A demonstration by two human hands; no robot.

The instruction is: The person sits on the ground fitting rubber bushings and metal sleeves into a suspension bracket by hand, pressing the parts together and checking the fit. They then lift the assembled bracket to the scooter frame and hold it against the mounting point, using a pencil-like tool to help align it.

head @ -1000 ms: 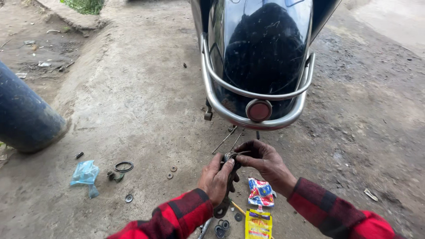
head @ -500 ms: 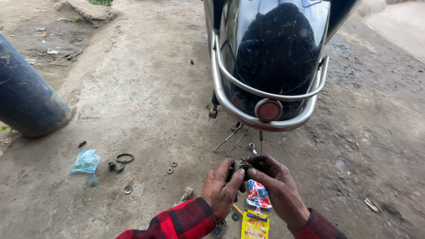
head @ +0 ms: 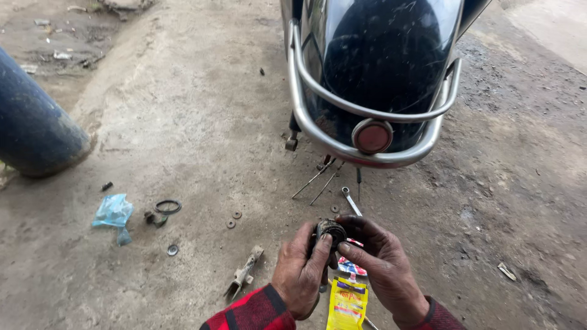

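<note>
Both my hands meet low in the centre of the head view, grimy with grease. My left hand (head: pixel 301 269) grips a small dark round metal part (head: pixel 331 230) with thumb and fingers around it. My right hand (head: pixel 379 263) touches the same part from the right, fingertips on its edge. Red plaid sleeves cover both wrists. Under the hands lie a yellow sachet (head: pixel 347 304) and a red and blue sachet (head: pixel 353 267). Just beyond them a small spanner (head: pixel 350 200) rests on the ground behind the rear of a black scooter (head: pixel 379 61).
The scooter's chrome guard rail (head: pixel 318 131) and round red reflector (head: pixel 372 136) hang just ahead. A blue cylinder (head: pixel 33 125) stands at left. On the concrete lie a blue plastic scrap (head: pixel 113 211), a black rubber ring (head: pixel 167 206), washers (head: pixel 233 219), thin rods (head: pixel 318 178) and a metal piece (head: pixel 244 276).
My hands have drawn closer to me and lower in view, still together on the dark part. The camera has moved nearer the scooter's rear and tilted slightly right.
</note>
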